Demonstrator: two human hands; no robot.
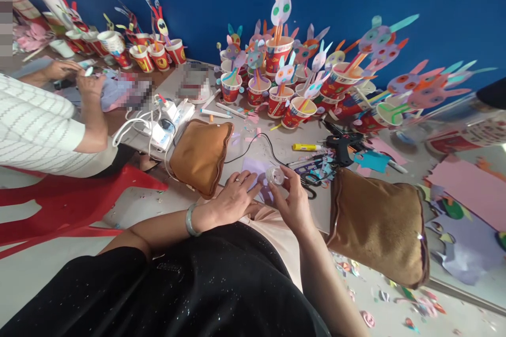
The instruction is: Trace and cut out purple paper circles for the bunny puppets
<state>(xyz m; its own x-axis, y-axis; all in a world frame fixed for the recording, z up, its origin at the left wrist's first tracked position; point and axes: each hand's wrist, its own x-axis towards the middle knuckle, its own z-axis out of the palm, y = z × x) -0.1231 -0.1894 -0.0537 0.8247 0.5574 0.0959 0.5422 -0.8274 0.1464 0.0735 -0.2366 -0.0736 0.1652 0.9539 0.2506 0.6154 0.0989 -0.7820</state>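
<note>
Between the thumb and fingers of my right hand is a small clear, round, ridged piece; whether it is a cap or a little jar, I cannot tell. It sits over a sheet of light purple paper at the table's front edge. My left hand rests palm down with fingers stretched out, its fingertips at the paper's near side. Just beyond, a dark cable curves across the table. Right of the paper lie dark-handled scissors, partly covered by paper scraps.
Brown cushions flank my hands. A black glue gun lies beside a yellow marker. Red paper cups with paper rabbits line the wall. At left are a white power strip, a red chair and a co-worker's hands.
</note>
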